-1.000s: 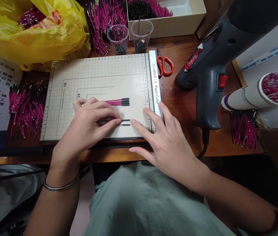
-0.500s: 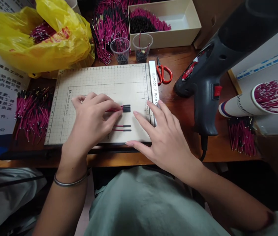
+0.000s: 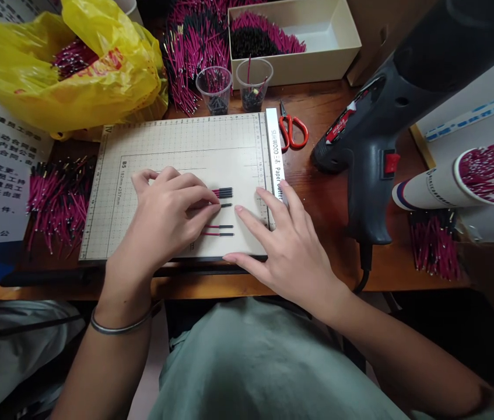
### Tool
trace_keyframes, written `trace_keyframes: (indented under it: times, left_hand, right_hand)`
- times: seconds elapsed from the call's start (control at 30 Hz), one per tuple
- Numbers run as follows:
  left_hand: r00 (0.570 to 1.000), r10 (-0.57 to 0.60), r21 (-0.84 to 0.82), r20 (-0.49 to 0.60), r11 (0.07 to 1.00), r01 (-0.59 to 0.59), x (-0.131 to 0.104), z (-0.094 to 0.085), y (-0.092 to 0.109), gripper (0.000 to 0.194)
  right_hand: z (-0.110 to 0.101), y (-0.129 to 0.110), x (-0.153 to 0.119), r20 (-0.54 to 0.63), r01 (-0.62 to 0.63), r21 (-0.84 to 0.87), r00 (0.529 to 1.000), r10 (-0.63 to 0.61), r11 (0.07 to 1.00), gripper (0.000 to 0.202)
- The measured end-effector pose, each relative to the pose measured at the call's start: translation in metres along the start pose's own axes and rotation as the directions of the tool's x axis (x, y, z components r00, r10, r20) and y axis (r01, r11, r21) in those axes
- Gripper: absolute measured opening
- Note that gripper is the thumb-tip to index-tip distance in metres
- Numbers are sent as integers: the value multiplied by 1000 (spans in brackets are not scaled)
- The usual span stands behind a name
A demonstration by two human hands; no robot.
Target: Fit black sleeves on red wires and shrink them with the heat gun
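On the paper cutter board (image 3: 163,134) my left hand (image 3: 170,210) is closed in a pinch on one short magenta wire, whose black end (image 3: 226,205) sticks out past the fingertips. Just beyond it lies a row of several wires (image 3: 226,192) with black ends side by side, partly covered by my fingers. Two separate wires (image 3: 226,226) lie nearer the front edge. My right hand (image 3: 293,248) rests open with fingers spread over the board's right side, touching the white edge strip (image 3: 273,137) and holding nothing.
A yellow plastic bag (image 3: 111,87), wire piles (image 3: 60,204), clear cups (image 3: 214,87) and a box (image 3: 321,64) of wires surround the board at left and back. Red-handled scissors (image 3: 293,131), a dark heat gun (image 3: 367,157) and a paper cup (image 3: 430,186) of wires stand right.
One wire has come apart from the row toward me, between my left fingertips. My right hand has barely shifted, still spread on the board.
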State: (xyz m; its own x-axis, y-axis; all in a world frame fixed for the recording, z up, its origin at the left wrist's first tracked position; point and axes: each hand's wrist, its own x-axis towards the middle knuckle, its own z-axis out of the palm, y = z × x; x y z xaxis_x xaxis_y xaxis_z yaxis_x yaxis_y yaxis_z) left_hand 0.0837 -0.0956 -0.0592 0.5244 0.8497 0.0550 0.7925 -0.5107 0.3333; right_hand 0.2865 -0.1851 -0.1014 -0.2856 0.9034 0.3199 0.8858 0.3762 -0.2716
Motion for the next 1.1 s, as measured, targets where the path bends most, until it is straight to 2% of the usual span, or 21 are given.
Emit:
trace_keyframes:
  times: [0.1,0.47,1.1]
  left_hand:
    - [999,16,-38,34,999,-15,-3,-2,-1,25]
    - [999,3,-71,44,998,0,-10,-6,-6,24]
    - [998,-7,-107,60,994,13,-11,-2,-5,24]
  right_hand:
    - [1,1,-2,-18,17,30,1000,-17,999,67]
    - [0,4,-1,-72,104,93,993,-97,990,62]
    - [2,4,-2,-50,90,57,995,-87,994,60]
